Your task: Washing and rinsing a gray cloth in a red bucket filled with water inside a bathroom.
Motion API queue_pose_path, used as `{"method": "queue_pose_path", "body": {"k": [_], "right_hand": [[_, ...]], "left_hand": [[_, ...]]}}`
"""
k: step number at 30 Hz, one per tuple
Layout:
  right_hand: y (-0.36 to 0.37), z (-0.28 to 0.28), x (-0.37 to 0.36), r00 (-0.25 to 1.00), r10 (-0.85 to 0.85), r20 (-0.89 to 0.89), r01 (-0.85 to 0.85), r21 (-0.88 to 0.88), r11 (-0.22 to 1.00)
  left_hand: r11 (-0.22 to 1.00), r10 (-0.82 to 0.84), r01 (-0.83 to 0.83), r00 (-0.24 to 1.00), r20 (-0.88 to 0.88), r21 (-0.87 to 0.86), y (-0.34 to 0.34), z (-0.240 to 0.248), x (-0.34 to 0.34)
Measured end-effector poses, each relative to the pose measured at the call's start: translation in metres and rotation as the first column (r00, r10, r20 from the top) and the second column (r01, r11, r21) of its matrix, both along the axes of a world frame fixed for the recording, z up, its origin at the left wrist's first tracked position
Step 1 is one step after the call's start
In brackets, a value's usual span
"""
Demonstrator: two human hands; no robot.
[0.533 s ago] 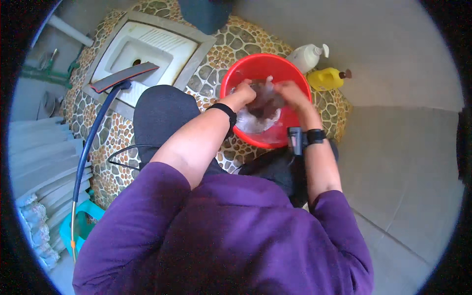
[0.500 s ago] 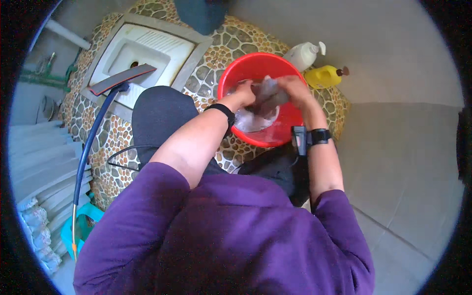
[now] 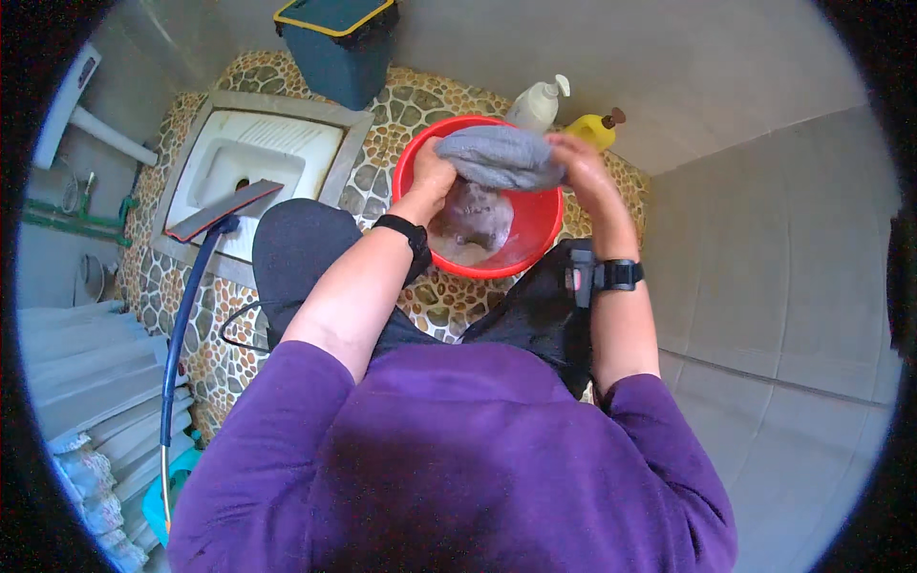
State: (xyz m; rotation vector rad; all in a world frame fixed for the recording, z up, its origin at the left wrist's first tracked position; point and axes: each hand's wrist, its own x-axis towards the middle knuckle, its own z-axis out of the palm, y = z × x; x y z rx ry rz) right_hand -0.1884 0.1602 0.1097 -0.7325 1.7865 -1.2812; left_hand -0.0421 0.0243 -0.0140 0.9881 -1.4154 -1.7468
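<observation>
A wet grey cloth (image 3: 501, 158), bunched and thick, is held up over the far half of a red plastic basin (image 3: 547, 218). At its left end my left hand (image 3: 435, 175) has its fingers closed round the fabric. My right hand (image 3: 583, 167) grips the opposite end, above the basin's right rim; its fingers are a little blurred. Below the cloth, murky water (image 3: 470, 227) with some foam shows in the basin. I cannot make out whether anything else lies under the surface.
Behind the basin stand a white pump bottle (image 3: 537, 103) and a yellow bottle (image 3: 592, 130). A squat toilet (image 3: 320, 143) is at the left, with a long-handled floor squeegee (image 3: 224, 208) across it. A dark bin (image 3: 344, 67) stands beyond; a grey wall (image 3: 764, 277) rises right.
The grey cloth has come up out of the water in both hands, which have spread further apart. The view has shifted, showing more of the bin.
</observation>
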Motion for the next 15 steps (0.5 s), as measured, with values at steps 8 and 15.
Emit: {"method": "queue_pose_path", "body": {"k": [8,15], "right_hand": [[0.004,-0.083,0.029,0.644,0.195,-0.740,-0.173,0.107,0.979],[-0.004,-0.076,0.055,0.654,0.169,-0.737,-0.263,-0.012,0.965]], "left_hand": [[0.942,-0.143,0.221,0.945,0.295,-0.251,0.016,0.029,0.005],[0.740,-0.381,0.546,0.821,0.425,-0.392,0.023,0.023,0.012]]}}
